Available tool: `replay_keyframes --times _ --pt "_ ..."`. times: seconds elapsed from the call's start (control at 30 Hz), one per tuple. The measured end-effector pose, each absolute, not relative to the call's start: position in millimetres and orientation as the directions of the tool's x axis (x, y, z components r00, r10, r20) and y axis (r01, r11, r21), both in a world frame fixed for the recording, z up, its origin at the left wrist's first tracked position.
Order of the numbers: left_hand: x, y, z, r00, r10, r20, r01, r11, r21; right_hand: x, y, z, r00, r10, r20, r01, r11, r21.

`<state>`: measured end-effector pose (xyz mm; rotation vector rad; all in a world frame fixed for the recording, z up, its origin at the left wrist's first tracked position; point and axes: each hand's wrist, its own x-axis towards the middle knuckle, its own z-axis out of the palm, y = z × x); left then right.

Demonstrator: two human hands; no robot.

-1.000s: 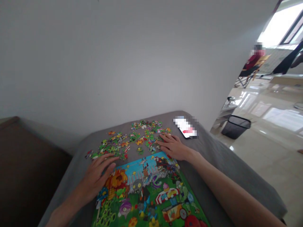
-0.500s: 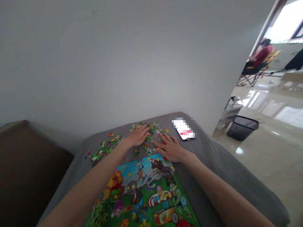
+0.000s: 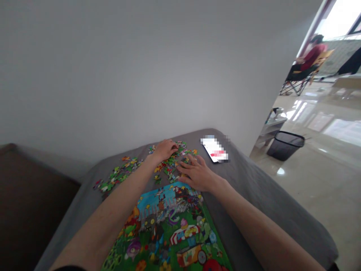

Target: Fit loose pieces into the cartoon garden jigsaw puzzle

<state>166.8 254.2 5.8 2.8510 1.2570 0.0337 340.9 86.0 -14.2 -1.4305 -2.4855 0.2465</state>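
Observation:
My left hand [image 3: 165,149] is over the far pile of jigsaw puzzle pieces [image 3: 182,146], its fingers curled in together. Whatever lies between those fingertips is too small and hidden to name. On the nearer side of the same pile rests my right hand [image 3: 197,174], palm down with the fingers spread, touching loose pieces and holding nothing. Close to me lies a colourful cartoon puzzle picture [image 3: 166,229], its top edge just below the pieces. My left forearm covers part of its left side.
More loose puzzle pieces [image 3: 117,176] are scattered left of my left forearm. A phone [image 3: 214,149] with a lit screen lies at the right on the grey cloth [image 3: 242,188]. Behind stands a white wall; a mesh bin [image 3: 285,146] and a seated person [image 3: 311,58] are off to the right.
My left hand's fingers have curled in from a flatter pose over the pile. My right hand stays spread, with its fingers slightly more raised. The whole view has shifted a little.

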Motion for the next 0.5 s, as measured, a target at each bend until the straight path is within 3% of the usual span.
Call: replay_keyframes --times 0.13,0.27,0.5 --pt "172.9 266.2 5.2 0.674 0.736 -0.064 0.739 -0.672 0.055 345.8 90.4 -10.4 -0.465 0.853 0.236 0.824 0.515 -0.236" --pt "176.6 273.4 7.5 0.683 0.721 -0.114 0.73 -0.68 0.067 350.1 93.3 -8.1 -0.463 0.852 0.244 0.821 0.516 -0.244" --pt "170.1 269.3 9.3 0.708 0.699 -0.101 0.706 -0.703 0.084 356.4 96.9 -7.1 -0.447 0.828 0.339 0.794 0.542 -0.277"
